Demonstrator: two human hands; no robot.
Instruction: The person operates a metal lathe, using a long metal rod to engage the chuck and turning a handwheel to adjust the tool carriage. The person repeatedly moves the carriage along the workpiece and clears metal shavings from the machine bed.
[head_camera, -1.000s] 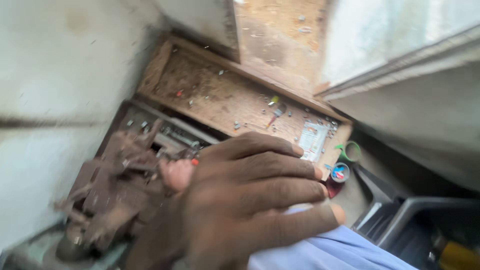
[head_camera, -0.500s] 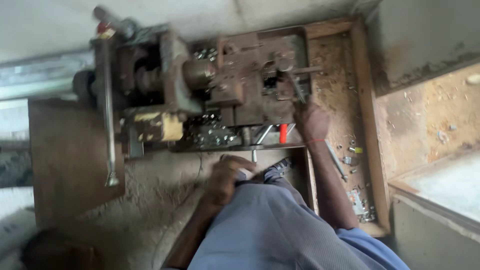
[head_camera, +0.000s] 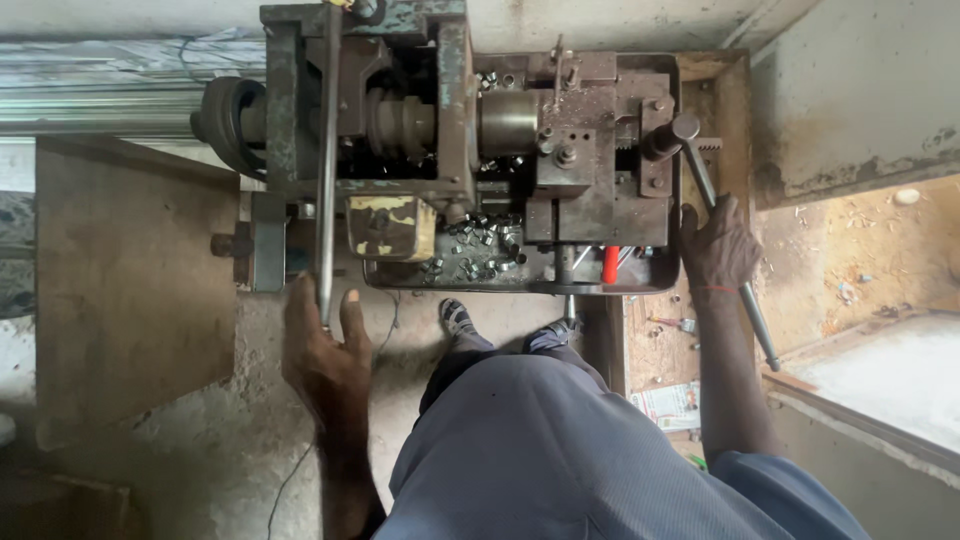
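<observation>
grey-blue trousers; blue short sleeve; sandals; red wrist thread

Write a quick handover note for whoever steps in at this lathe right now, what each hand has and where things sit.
Left hand: grip closed around the lower end of the long vertical lever at the machine's left side.
Right hand: grip wrapped on the long angled handle at the right of the machine.
Small metal parts lie loose in the tray below the spindle, beside the yellowish cover.
A red-handled tool stands at the tray's front edge.
Done: a batch of pieces already sits in the tray. Left: I cannot tell whether a workpiece is in the chuck; check before moving either lever.
</observation>
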